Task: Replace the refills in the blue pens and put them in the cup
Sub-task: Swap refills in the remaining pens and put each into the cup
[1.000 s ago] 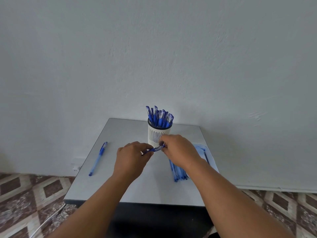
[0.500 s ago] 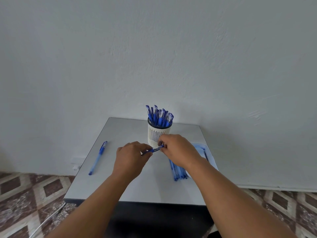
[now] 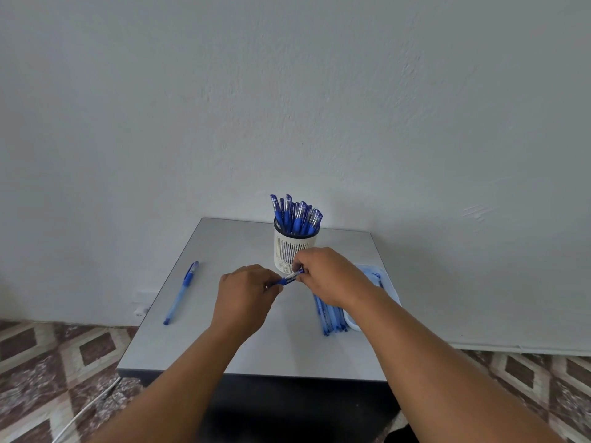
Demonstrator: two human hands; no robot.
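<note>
Both hands share one grip on a slim blue plastic pen (image 3: 289, 278), held level in the air just in front of the cup. Left hand (image 3: 244, 294) curls round the pen's near end, and right hand (image 3: 329, 276) pinches the far end between thumb and fingertips.

Beneath them, a pale grey square tabletop (image 3: 224, 346) stands against a plain wall. Near its back edge sits a white slotted plastic cup with a dark rim (image 3: 287, 247), packed with upright blue pens (image 3: 297, 214). To the right, partly under the right forearm, lies a shallow pale blue tray (image 3: 388, 289), and beside it a loose bundle of thin blue refills (image 3: 331, 318). Well apart on the left lies a single blue capped pen (image 3: 180, 294).

Judging by its build, the held pen is light, stiff and smooth, so it may slip while twisted; the ribbed blue section near the tip looks the surest place to hold. Refills look thin and bendable, best held near one end.
</note>
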